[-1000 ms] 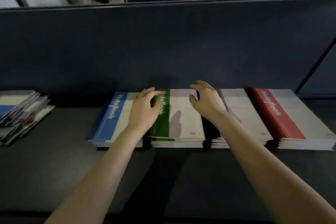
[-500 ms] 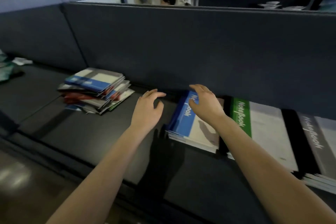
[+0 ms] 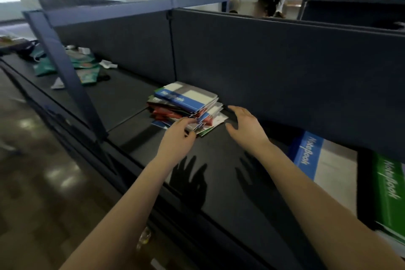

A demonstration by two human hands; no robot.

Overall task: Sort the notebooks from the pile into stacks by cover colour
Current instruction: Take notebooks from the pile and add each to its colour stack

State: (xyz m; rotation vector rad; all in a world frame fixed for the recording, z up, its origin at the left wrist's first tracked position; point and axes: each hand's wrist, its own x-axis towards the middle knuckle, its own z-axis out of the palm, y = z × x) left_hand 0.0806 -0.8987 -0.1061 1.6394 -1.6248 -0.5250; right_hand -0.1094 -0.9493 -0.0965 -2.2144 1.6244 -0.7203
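Left hand [image 3: 177,136] fingers at pile [image 3: 186,103] edge, grip unclear; right hand [image 3: 245,126] fingers spread. Blue stack [image 3: 306,155], green stack [image 3: 388,186] — "NoteBook".

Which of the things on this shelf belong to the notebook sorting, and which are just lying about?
In the job: mixed notebook pile, blue stack, green stack, left hand, right hand.
Lying about: green packets, white paper scraps.

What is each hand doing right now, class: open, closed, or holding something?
Left hand: fingers at the near edge of the notebook pile; whether it grips cannot be told.
Right hand: open, holding nothing.
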